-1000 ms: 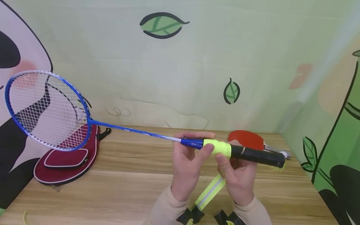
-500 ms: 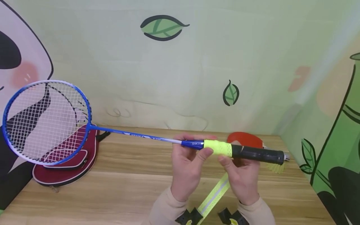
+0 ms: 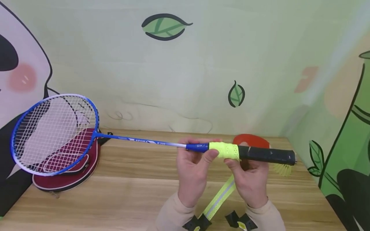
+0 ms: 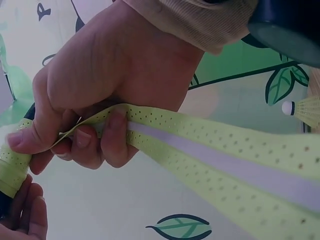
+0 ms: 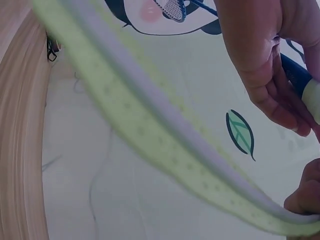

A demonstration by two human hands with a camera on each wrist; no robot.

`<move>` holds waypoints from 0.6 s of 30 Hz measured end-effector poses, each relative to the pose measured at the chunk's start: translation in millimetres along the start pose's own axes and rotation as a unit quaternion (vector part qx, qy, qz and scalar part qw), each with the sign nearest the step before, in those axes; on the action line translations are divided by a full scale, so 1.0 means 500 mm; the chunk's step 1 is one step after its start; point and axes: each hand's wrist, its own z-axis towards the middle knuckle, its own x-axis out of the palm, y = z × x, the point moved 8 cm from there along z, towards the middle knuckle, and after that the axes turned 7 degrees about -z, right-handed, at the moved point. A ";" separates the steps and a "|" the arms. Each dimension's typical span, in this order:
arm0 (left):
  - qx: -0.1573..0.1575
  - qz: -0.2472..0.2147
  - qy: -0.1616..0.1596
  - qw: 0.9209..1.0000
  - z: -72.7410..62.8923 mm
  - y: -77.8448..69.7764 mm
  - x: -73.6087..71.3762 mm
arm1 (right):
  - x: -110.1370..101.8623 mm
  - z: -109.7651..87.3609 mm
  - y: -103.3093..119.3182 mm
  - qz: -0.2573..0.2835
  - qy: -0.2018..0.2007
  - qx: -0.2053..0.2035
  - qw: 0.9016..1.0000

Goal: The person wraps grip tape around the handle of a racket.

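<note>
1. My left hand grasps the badminton racket at the top of its handle, thumb against the wound collar of yellow tape; my right hand, just beside it, pinches the loose length of tape, which hangs below toward me.
2. What could go wrong, I judge: if my right hand slackens, the turns could loosen or ripple; an uneven pull could leave gaps along the black handle, uncovered to the right. The strung head, far out to the left, could roll everything if my left hand eases.
3. Just left of my hold, the blue cone shows "SIKA"; farther along the shaft I read "KESIKA", then perhaps "K-225", its digits hazy.
4. Beyond my right hand, a shuttlecock and red paddle lie on the table; far left, partly behind the strings, a maroon case.
</note>
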 end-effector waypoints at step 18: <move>-0.002 0.010 -0.048 0.999 -0.005 0.007 -0.019 | 0.015 -0.008 -0.012 0.076 0.035 0.014 0.996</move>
